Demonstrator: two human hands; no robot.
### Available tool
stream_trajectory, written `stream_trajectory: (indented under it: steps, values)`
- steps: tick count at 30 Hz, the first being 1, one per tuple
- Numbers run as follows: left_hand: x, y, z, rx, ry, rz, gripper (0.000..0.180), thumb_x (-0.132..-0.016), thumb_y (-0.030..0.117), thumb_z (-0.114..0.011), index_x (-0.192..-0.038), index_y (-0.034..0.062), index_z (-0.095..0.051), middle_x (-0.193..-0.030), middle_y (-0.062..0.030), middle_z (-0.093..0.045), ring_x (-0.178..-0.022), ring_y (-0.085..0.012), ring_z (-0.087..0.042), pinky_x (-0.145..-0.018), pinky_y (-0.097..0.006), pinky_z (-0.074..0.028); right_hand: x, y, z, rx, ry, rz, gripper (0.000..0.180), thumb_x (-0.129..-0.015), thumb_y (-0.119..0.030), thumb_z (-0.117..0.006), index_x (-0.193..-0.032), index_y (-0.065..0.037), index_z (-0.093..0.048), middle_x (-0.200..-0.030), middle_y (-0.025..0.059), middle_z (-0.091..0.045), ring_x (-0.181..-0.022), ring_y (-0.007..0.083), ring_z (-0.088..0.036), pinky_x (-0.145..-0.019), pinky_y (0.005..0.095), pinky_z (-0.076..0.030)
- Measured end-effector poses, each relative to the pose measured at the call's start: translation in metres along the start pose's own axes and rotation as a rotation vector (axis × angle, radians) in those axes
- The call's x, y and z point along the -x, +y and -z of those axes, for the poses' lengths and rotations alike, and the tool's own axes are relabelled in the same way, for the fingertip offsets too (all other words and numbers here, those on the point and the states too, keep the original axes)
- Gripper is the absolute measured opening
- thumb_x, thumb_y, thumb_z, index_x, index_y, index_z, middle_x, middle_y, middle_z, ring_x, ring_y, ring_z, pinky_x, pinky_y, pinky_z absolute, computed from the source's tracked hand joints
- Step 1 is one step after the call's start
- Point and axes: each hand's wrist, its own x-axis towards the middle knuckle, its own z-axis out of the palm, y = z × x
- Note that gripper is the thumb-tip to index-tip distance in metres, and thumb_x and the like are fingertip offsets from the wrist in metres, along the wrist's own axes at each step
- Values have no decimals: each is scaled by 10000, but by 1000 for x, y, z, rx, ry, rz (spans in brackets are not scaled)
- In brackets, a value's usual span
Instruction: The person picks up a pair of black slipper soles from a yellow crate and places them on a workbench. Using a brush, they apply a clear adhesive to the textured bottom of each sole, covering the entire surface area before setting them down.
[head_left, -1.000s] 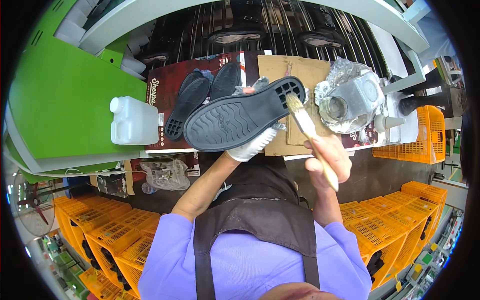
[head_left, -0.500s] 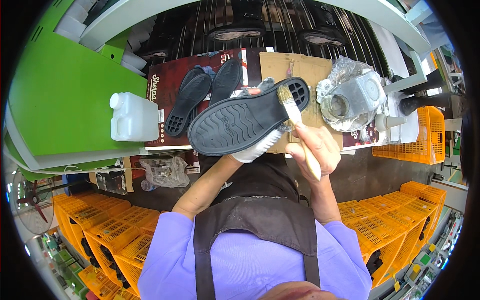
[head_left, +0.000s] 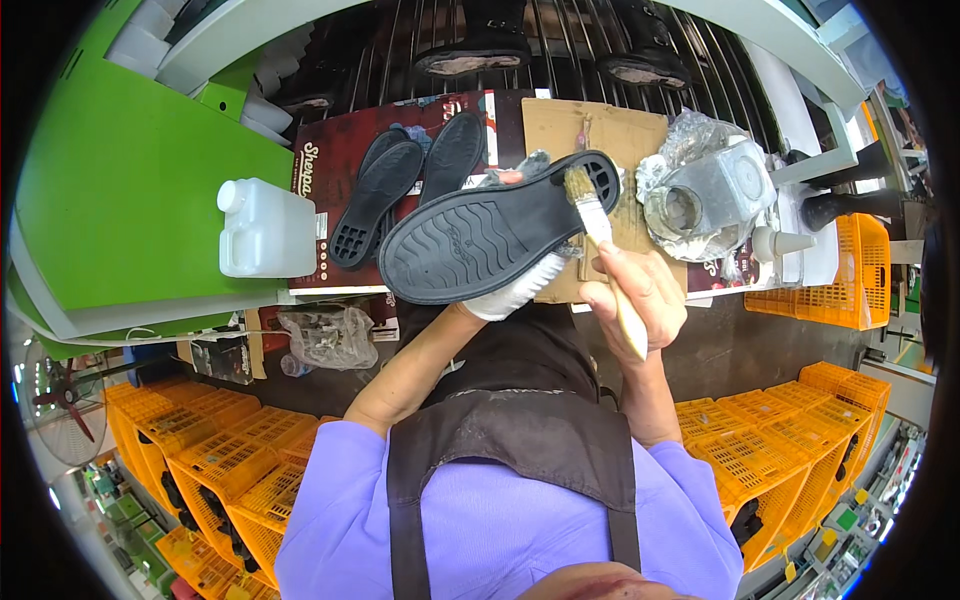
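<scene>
A black shoe sole [head_left: 465, 245] lies across my left hand [head_left: 515, 288], which wears a white glove and grips it from beneath; most of that hand is hidden under the sole. Wavy tread covers its broad end, and a grid of square hollows marks the heel at the right. My bare right hand [head_left: 640, 295] pinches the wooden handle of a flat paintbrush [head_left: 594, 215]. The bristles touch the heel end, beside the square hollows. Behind the held sole, several more black soles [head_left: 378, 195] rest on the dark red cardboard [head_left: 330, 150].
A white plastic jug [head_left: 267, 228] stands at left, by a green panel [head_left: 150, 190]. To the right, a cut-open clear container [head_left: 685, 208] sits in crumpled plastic next to a nozzle bottle [head_left: 780, 243]. Black boots [head_left: 475, 45] stand on the far metal bars. Orange crates [head_left: 235, 450] flank me.
The brush has shifted slightly to the right and toward me on the heel end. The sole has moved a little away from me, still in my left hand.
</scene>
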Motion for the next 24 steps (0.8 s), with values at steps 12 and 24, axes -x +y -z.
stream_trajectory:
  steps: [12, 24]
  values:
    - [10, -11, 2, 72, -14, 200, 733, -741, 100, -749, -1319, 39, -302, -1294, -97, -433, -1196, -177, -438, -1021, -334, -319, 3, -6, -7, -36, -51, -16, 385, -760, -307, -740, -949, 18, -657, -710, 116, -647, -584, 205, -590, -522, 270, -452]
    - [2, -12, -4, 132, 82, -160, 762, -704, 97, -786, -1301, 36, -317, -1257, -110, -465, -1153, -181, -481, -975, -310, -385, 1, -16, -16, -79, -63, 4, 394, -751, -315, -742, -948, 15, -658, -697, 105, -636, -569, 200, -587, -509, 273, -458]
